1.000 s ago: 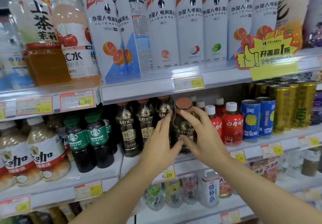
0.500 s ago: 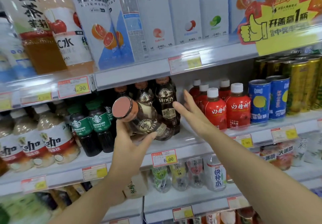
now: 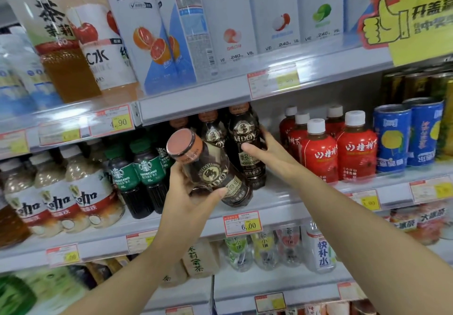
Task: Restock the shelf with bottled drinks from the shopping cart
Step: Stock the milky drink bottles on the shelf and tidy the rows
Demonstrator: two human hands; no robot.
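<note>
My left hand [image 3: 190, 200] grips a dark brown coffee bottle [image 3: 210, 170] with a copper cap, tilted with the cap toward me, in front of the middle shelf [image 3: 289, 204]. My right hand [image 3: 266, 154] reaches into that shelf and wraps around an upright brown coffee bottle [image 3: 247, 143] of the same brand at the front of its row. More of these bottles [image 3: 212, 128] stand behind it, partly hidden. The shopping cart is out of view.
Red white-capped bottles [image 3: 338, 148] and blue cans [image 3: 407, 133] stand right of the coffee row. Green-label Starbucks bottles [image 3: 137, 175] and latte bottles [image 3: 61, 197] stand to its left. Tall white electrolyte bottles [image 3: 232, 15] fill the upper shelf. A yellow promo tag [image 3: 411, 20] hangs top right.
The coffee bottle came out of the row into my left hand and now tilts in front of the shelf. My right hand moved from open beside the row onto the front standing bottle.
</note>
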